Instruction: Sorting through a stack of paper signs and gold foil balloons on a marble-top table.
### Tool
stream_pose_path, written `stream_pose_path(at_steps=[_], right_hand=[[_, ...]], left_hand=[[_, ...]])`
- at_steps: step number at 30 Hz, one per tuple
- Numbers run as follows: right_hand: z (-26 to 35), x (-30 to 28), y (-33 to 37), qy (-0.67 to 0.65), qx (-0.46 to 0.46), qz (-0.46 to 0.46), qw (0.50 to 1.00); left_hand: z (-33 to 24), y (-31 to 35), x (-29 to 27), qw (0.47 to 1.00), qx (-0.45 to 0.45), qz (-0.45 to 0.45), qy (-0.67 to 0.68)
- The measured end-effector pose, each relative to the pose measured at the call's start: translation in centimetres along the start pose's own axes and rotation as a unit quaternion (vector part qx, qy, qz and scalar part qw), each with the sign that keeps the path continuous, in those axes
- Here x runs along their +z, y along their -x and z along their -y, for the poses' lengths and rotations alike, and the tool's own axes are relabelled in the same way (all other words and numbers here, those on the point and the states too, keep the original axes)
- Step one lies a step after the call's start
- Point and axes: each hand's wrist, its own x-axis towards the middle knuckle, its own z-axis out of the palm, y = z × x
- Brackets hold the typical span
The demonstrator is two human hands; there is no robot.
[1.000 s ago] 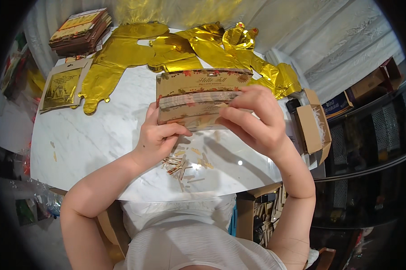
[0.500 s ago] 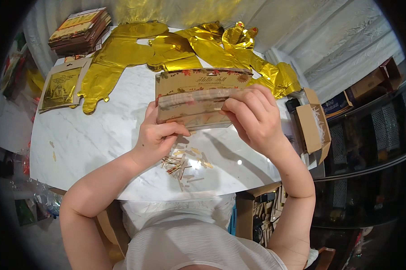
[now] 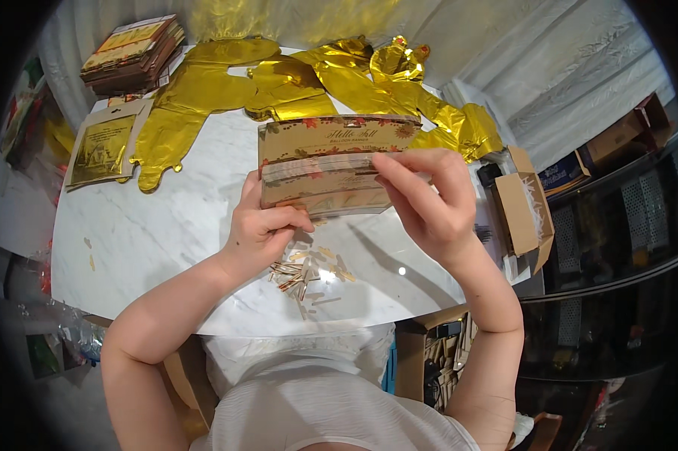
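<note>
I hold a flat brown packet (image 3: 331,161) with leaf prints and a clear lower part above the white marble table (image 3: 151,233). My left hand (image 3: 260,225) grips its lower left corner. My right hand (image 3: 425,199) pinches its right side, fingers over the clear front. Under the packet, a small pile of gold and tan paper bits (image 3: 301,274) lies on the table near its front edge.
Crumpled gold foil balloons (image 3: 316,79) spread across the far side of the table. A flat packet with gold contents (image 3: 102,146) lies at the left, a stack of brown packets (image 3: 132,52) behind it. An open cardboard box (image 3: 523,207) stands at the right edge.
My right hand has shifted a little along the packet's front, fingers now stretched flatter over it. The packet stays held at about the same height.
</note>
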Motion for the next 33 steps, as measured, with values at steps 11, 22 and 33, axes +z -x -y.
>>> stream_pose_path(at_steps=[11, 22, 33], right_hand=[[1.0, 0.1, 0.6, 0.016, 0.016, 0.003, 1.000], [2.6, -1.2, 0.9, -0.086, 0.096, 0.064, 0.990], [-1.3, -8.2, -1.4, -0.075, 0.187, -0.078, 0.976]], left_hand=[[0.8, 0.3, 0.5, 0.999, 0.018, -0.026, 0.029], [0.7, 0.1, -0.1, 0.998, 0.057, 0.003, -0.011], [0.4, 0.1, 0.3, 0.997, 0.049, -0.019, 0.054]])
